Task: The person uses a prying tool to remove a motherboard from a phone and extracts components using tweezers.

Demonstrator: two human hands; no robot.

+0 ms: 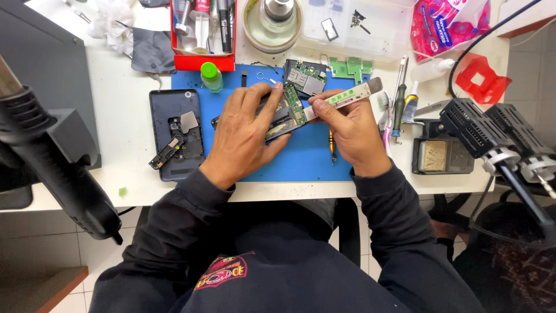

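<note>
Above the red tray (204, 60) of tools, hands gripping phone (285, 113) and pry tool (346, 95).

A dark navy, long-sleeved sweatshirt is worn by the person. The sleeves are loose and creased, and each is closed at the wrist by a ribbed cuff. On the chest, a curved emblem in red with yellow edging is seen; it is partly folded. The left hand (246, 130) and the right hand (353, 130) are left bare, without gloves, rings or a watch.
</note>
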